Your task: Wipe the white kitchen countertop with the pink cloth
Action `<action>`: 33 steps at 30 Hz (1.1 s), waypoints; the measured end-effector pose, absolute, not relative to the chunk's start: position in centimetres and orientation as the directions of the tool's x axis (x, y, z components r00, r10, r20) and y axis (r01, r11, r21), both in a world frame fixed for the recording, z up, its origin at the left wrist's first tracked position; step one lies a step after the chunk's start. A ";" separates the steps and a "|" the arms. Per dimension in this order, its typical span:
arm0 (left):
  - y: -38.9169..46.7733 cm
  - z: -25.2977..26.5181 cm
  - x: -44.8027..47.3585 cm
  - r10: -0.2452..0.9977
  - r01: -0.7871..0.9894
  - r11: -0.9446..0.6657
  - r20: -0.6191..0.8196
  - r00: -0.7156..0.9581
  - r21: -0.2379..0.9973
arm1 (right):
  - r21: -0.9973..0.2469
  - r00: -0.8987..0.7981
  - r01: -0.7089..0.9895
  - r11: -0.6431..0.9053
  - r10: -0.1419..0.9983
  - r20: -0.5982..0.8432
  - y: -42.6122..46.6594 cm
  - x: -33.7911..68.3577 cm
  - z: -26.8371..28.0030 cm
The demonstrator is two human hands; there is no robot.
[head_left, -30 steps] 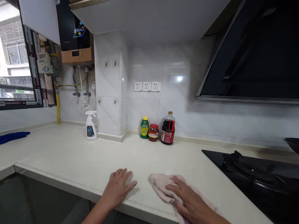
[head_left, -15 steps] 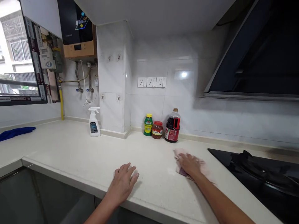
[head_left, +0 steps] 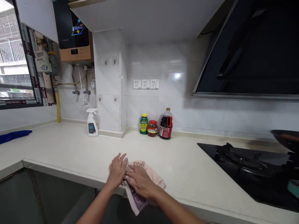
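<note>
The work area is a cream-coloured, smooth-topped counter (head_left: pixel 179 165) set against a glossy, pale grey tiled wall (head_left: pixel 142 104), with a black glass cooktop (head_left: pixel 217 154) fitted at the right. Along the wall stand, from left to right, a white plastic spray bottle (head_left: pixel 92 126), a green plastic squeeze bottle with a yellow cap (head_left: pixel 144 126), a squat reddish-brown jar with a red lid (head_left: pixel 152 129) and a large, dark-filled clear bottle with a red handle (head_left: pixel 165 127). A crumpled dark blue fabric piece (head_left: pixel 15 137) lies at the far left. The active item is a pale pink cloth with a purple patterned section (head_left: pixel 153 174), located at the front edge of the counter; part rests on the top surface and the purple portion hangs over the edge. The right hand (head_left: pixel 140 183) lies over the cloth with fingers spread; whether they grip the fabric cannot be determined. The left hand (head_left: pixel 118 169) is beside it at the cloth's left side, fingers extended, with no visible grip. Status, by judgement: cloth work on the counter is in progress and not concluded, since the cloth is neither folded nor put away; the area already covered and the area outstanding cannot be distinguished
</note>
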State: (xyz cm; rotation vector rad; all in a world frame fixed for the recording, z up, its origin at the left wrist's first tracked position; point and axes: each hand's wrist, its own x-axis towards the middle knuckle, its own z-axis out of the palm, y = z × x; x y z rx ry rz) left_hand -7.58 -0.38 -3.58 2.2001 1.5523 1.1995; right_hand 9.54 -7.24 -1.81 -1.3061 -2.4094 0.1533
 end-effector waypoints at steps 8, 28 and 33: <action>-0.5 -2.7 -7.9 0.892 0.724 -0.408 0.413 0.186 0.556 | -0.143 -0.473 0.823 0.549 0.804 0.360 -13.7 14.0 -4.5; 0.3 -2.6 -7.6 0.845 0.791 -0.483 0.436 0.309 0.375 | -0.201 0.332 0.941 -0.273 0.860 0.386 -6.9 43.7 -3.1; 0.6 -2.0 -7.5 0.854 0.800 -0.472 0.418 0.311 0.370 | -0.212 0.410 0.911 -0.354 0.837 0.362 -3.1 46.9 -2.6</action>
